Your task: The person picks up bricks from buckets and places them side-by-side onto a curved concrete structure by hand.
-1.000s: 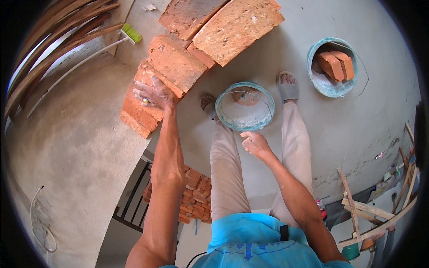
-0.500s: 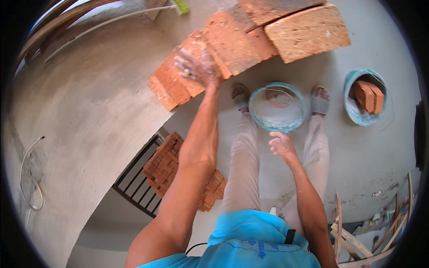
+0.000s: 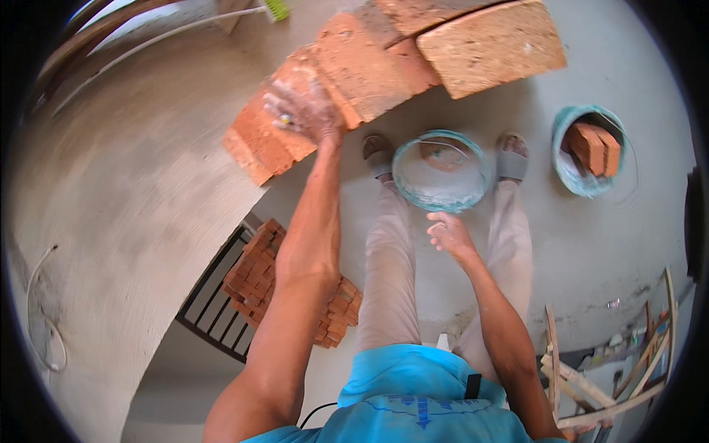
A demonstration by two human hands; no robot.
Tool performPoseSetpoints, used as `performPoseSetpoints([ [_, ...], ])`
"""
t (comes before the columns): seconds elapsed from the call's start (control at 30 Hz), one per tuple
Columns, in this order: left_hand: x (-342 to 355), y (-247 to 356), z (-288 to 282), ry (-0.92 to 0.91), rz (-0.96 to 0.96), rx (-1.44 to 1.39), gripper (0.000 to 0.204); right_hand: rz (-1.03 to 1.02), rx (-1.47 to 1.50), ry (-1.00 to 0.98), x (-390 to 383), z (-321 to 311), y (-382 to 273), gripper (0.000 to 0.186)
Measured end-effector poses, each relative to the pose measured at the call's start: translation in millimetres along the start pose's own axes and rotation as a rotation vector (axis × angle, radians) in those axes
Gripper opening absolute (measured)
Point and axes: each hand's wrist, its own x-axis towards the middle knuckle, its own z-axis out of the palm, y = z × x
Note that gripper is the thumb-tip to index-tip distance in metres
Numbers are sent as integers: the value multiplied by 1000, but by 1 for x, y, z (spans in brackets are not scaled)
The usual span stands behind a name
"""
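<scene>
My left hand (image 3: 304, 112), wearing a ring and dusted pale, lies with fingers spread across the top of an orange brick (image 3: 289, 80) in a row of bricks. It presses flat and does not grip. To the right in the same row, a larger light-orange brick (image 3: 493, 49) juts out from the edge. My right hand (image 3: 450, 232) hangs with loosely bent fingers and nothing visible in it, just below a teal bucket (image 3: 442, 201) standing between my feet. Pale, powdery material and a reddish patch show inside that bucket.
A second teal bucket (image 3: 560, 159) at the right holds bricks (image 3: 594, 149). Stacked small bricks (image 3: 255, 273) stand beside a dark metal railing (image 3: 221, 317) below my left arm. Wooden strips (image 3: 583, 384) lie at lower right. A white cable (image 3: 46, 325) lies at far left.
The whole view has shifted, so everything sits slightly farther left and higher. My left hand stays on the same brick, and my right hand still hangs by the bucket.
</scene>
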Motion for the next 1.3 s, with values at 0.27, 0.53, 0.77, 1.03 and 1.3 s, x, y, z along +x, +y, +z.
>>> performPoseSetpoints([
  [0.27,1,-17,-2,-1,-4,31,85,-272,-273,111,-35,-4,-42,39],
  [0.53,1,-2,0,-50,4,-32,86,-634,-641,923,-56,-151,-101,51],
  [0.77,16,-29,32,-8,115,6,84,-327,-1189,1386,4,-346,-62,79],
  [1.03,-1,-5,-2,-19,-19,-7,83,-359,-1389,1423,17,-359,-88,66],
  [1.3,-2,-2,-2,-34,-18,-35,84,-220,-1384,1393,17,-355,-105,59],
])
